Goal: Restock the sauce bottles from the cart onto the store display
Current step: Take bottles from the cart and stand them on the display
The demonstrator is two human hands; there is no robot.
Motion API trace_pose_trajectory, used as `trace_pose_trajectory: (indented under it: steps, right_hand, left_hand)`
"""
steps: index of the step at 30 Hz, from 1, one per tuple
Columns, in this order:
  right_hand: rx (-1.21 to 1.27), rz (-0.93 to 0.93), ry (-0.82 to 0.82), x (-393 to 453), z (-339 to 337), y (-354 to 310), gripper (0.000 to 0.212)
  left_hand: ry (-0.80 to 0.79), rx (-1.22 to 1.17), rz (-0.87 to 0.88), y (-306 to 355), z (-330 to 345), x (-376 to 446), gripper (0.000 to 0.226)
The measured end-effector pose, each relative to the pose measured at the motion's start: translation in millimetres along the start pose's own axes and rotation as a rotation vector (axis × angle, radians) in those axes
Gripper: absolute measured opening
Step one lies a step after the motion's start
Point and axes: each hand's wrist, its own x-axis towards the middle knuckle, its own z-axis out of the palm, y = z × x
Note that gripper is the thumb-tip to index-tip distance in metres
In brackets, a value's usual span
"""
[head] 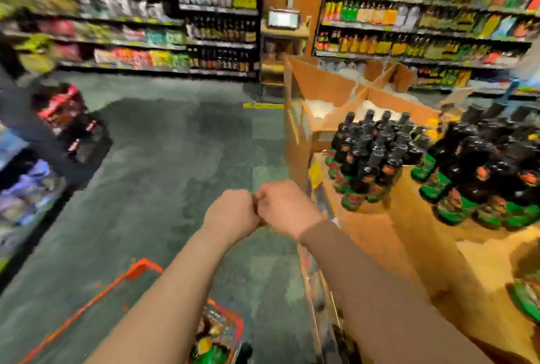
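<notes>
Dark glass sauce bottles with black caps and green-and-red labels (368, 156) stand packed upright in a cluster on the tan cardboard store display (409, 235) at right; a second cluster (491, 176) stands just beside them, further right. Low in the frame, the red wire cart (225, 331) holds more green-labelled goods, blurred. Between cart and display, both hands meet in mid-air over the grey floor (163, 159): the left hand (233, 211) is curled, the right hand (285, 207) touches it, and whether either grip clamps something I cannot tell. Stocked shelves (423, 13) line the background
</notes>
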Motion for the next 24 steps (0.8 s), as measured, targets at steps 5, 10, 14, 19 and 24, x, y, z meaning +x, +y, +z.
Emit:
trace_pose_trajectory:
  steps: [5, 10, 14, 19, 24]
  right_hand:
    - [0.105, -0.178, -0.152, 6.9, 68.6, -90.8, 0.023]
    - [0.072, -0.305, -0.354, -9.5, 149.5, -150.4, 0.018]
    - [-0.012, -0.337, -0.461, -31.4, 215.3, -172.0, 0.018]
    - [-0.11, -0.293, -0.6, -51.8, 292.4, -156.3, 0.019]
    - [-0.251, -0.215, -0.675, -56.1, 352.6, -125.8, 0.023]
  left_hand:
    - [-0.028, -0.024, -0.244, -100.4, -4.8, -68.5, 0.034]
    - [-0.08, -0.115, -0.438, -168.1, 32.8, -139.0, 0.032]
    - [-0.145, -0.164, -0.551, -197.4, 80.5, -184.2, 0.032]
    - [-0.223, -0.208, -0.629, -217.3, 156.9, -213.3, 0.026]
    - [-0.27, -0.195, -0.607, -227.5, 228.2, -216.9, 0.023]
